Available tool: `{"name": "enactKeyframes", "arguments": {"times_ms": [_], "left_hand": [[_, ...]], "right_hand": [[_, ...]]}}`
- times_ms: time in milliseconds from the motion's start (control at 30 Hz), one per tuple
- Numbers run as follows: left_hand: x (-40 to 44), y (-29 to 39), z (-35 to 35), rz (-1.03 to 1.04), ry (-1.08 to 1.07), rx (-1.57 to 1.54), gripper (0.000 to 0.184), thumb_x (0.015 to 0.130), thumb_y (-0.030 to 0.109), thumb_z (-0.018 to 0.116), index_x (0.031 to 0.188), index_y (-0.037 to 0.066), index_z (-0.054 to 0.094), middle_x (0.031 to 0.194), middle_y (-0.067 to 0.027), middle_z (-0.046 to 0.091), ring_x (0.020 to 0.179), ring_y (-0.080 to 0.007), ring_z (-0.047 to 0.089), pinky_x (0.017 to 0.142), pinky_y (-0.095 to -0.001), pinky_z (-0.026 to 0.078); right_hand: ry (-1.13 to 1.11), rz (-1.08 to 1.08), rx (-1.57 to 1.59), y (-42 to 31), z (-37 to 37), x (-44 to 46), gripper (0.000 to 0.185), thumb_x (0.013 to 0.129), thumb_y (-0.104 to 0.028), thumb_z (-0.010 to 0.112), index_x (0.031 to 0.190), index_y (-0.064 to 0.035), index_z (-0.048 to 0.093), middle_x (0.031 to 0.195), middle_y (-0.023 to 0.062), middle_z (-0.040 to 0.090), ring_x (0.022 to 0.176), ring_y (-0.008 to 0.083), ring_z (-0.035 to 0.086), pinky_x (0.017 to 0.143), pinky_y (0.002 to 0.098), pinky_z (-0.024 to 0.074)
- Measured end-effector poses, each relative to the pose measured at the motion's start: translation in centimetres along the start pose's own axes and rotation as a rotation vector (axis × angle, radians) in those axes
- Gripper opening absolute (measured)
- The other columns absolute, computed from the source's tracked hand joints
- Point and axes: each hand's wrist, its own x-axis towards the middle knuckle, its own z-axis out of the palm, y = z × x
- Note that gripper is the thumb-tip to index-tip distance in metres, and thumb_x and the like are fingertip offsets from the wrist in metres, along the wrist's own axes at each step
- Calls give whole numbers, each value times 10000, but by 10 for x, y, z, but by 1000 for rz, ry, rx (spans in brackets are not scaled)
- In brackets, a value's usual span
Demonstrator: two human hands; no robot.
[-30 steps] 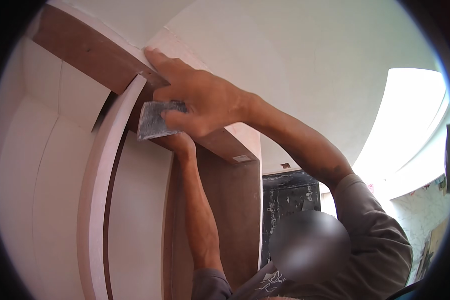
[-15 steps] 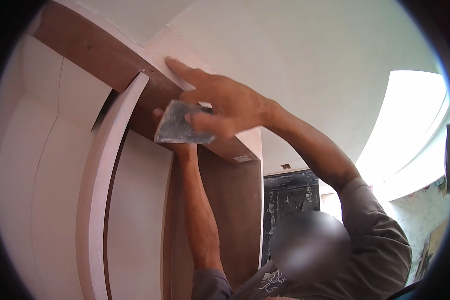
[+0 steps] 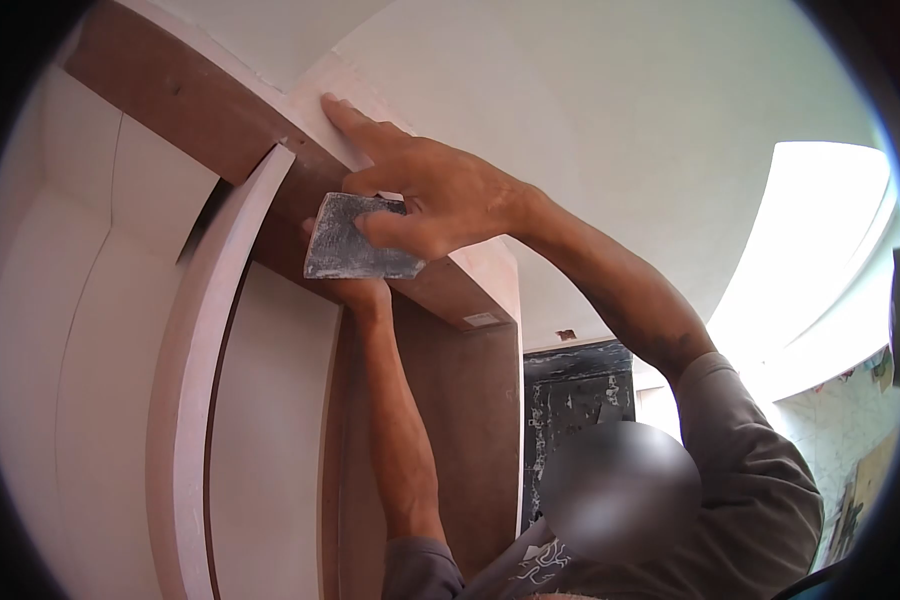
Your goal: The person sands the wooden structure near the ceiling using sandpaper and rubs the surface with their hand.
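Observation:
My right hand (image 3: pixel 435 195) is closed on a flat grey, scuffed plate (image 3: pixel 345 240), with the thumb across its face. Its index finger stretches up along the pale upper face of a brown beam (image 3: pixel 170 90). Behind the plate is my left hand (image 3: pixel 362 292), raised against the beam's brown side. Only its wrist side and a fingertip show, so its grip is hidden.
A curved pale panel edge (image 3: pixel 195 350) runs down on the left. Brown boards (image 3: pixel 460 400) and a black, paint-flecked panel (image 3: pixel 580 385) stand below the beam. A bright opening (image 3: pixel 810 250) is at right. A round blurred patch covers part of a grey shirt.
My right hand and the plate first moved right along the beam, then slightly back left and up. My left hand stays at nearly the same place.

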Motion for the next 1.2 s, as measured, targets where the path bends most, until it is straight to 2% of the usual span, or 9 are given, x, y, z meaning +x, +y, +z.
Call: {"name": "enactKeyframes", "arguments": {"times_ms": [67,167,300,467,600,800,1000,1100,1200], "left_hand": [[2,-3,-5,102,-61,216,481,1076,446,452,1118,-15,582,1005,-74,595,951,-178,598,860,-366,521],[-2,0,-3,-104,32,56,540,1074,498,433,1142,-19,574,993,-87,570,929,-195,578,880,-378,506],[2,-10,-9,224,-96,261,567,1075,497,415,1183,-41,560,1019,-130,564,953,-232,572,908,-414,496],[1,16,8,10,-38,91,630,1080,491,391,1267,-96,521,1215,-217,591,1126,-277,577,993,-425,462],[3,16,9,-12,16,70,633,1085,475,380,1311,-102,508,1306,-238,574,1184,-293,566,1046,-406,422],[1,23,11,18,41,136,649,1084,493,377,1319,-97,513,1298,-234,584,1176,-297,577,1044,-400,424],[-1,27,12,-11,49,157,681,1074,516,394,1339,-101,504,1335,-232,566,1217,-305,561,1065,-399,418],[-1,29,11,-38,43,131,716,1065,515,424,1388,-123,463,1419,-244,509,1288,-314,518,1114,-404,396],[-2,27,12,-54,50,139,720,1064,535,409,1368,-113,484,1374,-245,543,1256,-312,541,1091,-406,407]], "right_hand": [[-3,-1,3,-1,0,-1,381,820,-254,587,1039,17,741,1608,337,231,1341,411,494,967,397,513],[8,-81,-105,-2,3,-4,374,818,-244,582,1014,34,739,1611,341,218,1314,421,514,986,404,506],[52,-57,15,-2,-6,-9,411,819,-227,583,1114,19,730,1425,321,498,1145,356,641,944,382,532],[26,283,427,-12,-44,-10,417,913,-218,595,1256,2,685,1029,159,742,921,207,715,834,324,569],[122,415,557,-4,-50,-14,385,963,-189,583,1254,52,660,1012,124,736,873,178,709,790,312,569],[281,436,729,15,-43,-15,339,957,-240,611,1156,14,717,932,79,721,825,141,641,728,304,498],[272,605,95,-14,-63,-7,324,967,-265,591,986,38,704,783,117,702,717,181,640,664,357,488],[436,375,-180,-21,-50,-1,263,996,-227,578,993,21,664,824,114,667,747,188,643,727,364,521],[486,116,-485,2,-18,16,246,971,-186,559,981,47,638,896,179,640,798,319,652,763,436,535]]}}
